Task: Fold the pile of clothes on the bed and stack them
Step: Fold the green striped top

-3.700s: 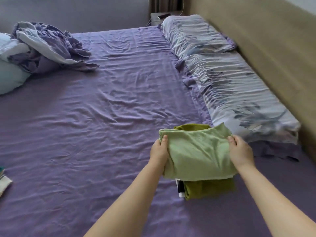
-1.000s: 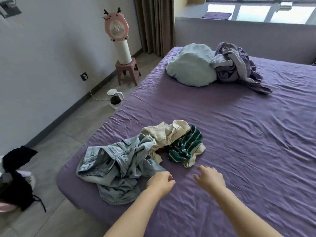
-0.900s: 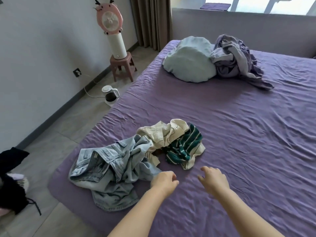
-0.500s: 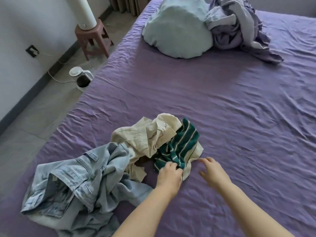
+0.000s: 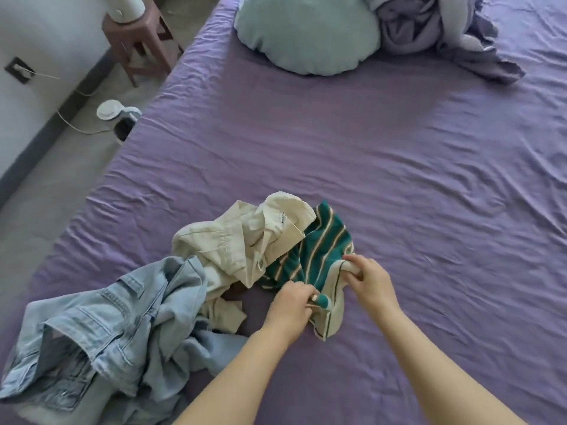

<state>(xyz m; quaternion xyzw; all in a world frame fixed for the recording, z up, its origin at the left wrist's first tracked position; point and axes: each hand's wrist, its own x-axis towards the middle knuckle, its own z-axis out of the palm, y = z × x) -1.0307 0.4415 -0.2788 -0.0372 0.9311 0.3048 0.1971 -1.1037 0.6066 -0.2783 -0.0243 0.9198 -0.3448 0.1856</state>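
A crumpled pile lies on the purple bed sheet (image 5: 399,185). It holds a green garment with cream stripes (image 5: 319,256), a cream shirt (image 5: 242,240) and light blue denim (image 5: 101,342). My left hand (image 5: 291,308) pinches the striped garment's near edge. My right hand (image 5: 369,282) grips its cream hem a little to the right. The striped garment lies partly under the cream shirt. The denim sprawls toward the bed's left edge.
A pale blue round pillow (image 5: 306,35) and a bunched lilac blanket (image 5: 435,29) lie at the far end of the bed. On the floor to the left stand a pink stool (image 5: 138,41) and a white kettle (image 5: 118,118) with a cord.
My view swung from the folded green stack by the pillows to this pile. Both hands came down from the bare sheet and took hold of the striped garment's near edge.
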